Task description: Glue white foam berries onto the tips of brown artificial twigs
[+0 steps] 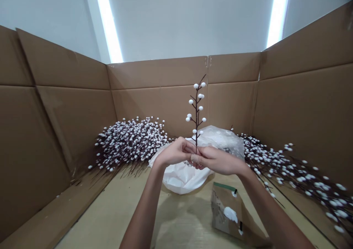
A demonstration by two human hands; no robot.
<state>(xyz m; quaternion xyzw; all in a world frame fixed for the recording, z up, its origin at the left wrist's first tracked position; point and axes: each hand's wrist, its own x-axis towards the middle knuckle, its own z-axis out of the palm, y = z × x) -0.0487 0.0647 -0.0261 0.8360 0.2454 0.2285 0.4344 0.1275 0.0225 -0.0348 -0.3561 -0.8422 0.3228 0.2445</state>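
Close by, the head camera looks forward and down between cardboard walls (pixel 154 104).

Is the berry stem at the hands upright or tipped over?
Upright: the berry stem rises nearly vertical above the left hand and right hand, its bare tip leaning slightly right.

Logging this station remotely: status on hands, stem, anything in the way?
Left hand, right hand together at lower part of berry stem. Stem roughly upright. Nothing across its upper part; white bag behind the hands.
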